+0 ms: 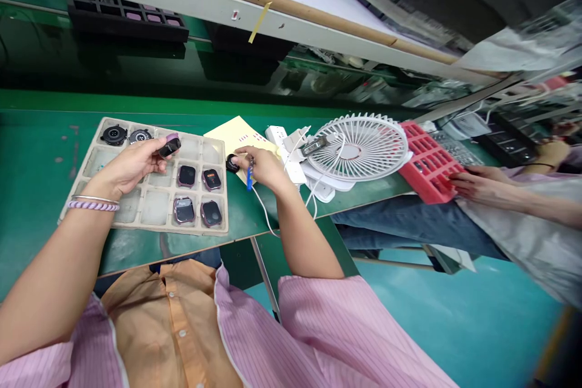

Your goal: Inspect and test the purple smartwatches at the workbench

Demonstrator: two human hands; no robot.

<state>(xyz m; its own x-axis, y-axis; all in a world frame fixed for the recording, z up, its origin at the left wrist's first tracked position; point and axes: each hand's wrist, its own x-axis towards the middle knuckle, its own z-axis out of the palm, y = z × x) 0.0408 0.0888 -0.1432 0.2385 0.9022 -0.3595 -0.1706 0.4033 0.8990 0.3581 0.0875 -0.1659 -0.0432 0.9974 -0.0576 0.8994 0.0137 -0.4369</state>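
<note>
My left hand (136,163) pinches a dark smartwatch case (170,146) with a pinkish edge above the tray. My right hand (261,167), just off the tray's right edge, has its fingers closed on a small round black piece (231,163). A thin blue object (250,174) also sticks out from that hand; its kind is unclear. Square smartwatches (186,176) lie face up in the right-hand compartments of the pale plastic tray (154,227). Two round dark watch cases (113,134) sit in its far left compartments.
Beyond my right hand lie a yellow paper sheet (236,127), a white power strip (291,160) and a white fan (354,148). A white cable (268,218) trails to the table edge. At right, another person's hand (477,182) touches a red tray (430,163). A shelf (273,18) crosses above.
</note>
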